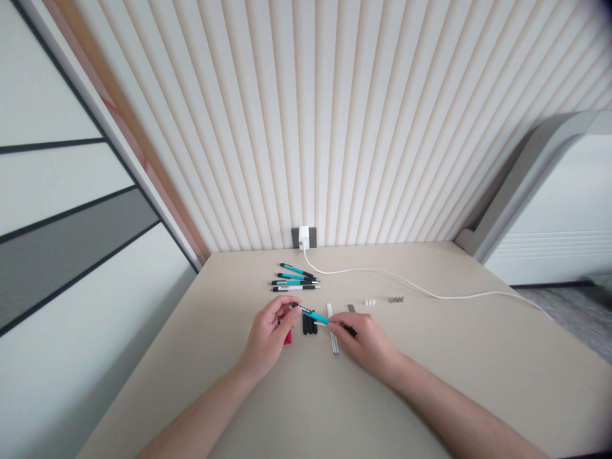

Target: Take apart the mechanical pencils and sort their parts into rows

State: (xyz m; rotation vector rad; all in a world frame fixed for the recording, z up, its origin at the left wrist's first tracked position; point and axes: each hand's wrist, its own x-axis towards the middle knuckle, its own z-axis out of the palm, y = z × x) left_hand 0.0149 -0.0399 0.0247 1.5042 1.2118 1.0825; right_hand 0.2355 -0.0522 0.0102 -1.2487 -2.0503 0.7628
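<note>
A blue pen (315, 316) with a black upper end slants between my two hands above the table. My left hand (268, 330) pinches its black end with thumb and fingertips. The fingers of my right hand (367, 335) close around the opposite end; a dark piece shows under them, partly hidden. Below the pen lie several black tubular grips (310, 325) side by side. Red pieces (287, 337) are partly covered by my left hand. Thin white refills (333, 338) lie beside my right fingertips, with a small grey piece (351, 308) just beyond.
Several pens (295, 282), mostly blue and black, lie fanned out farther back. Small white parts (370, 303) and dark springs (396, 299) sit to the right. A white charger (304, 237) is plugged in at the wall, its cable (406, 279) trailing across the table (229, 280).
</note>
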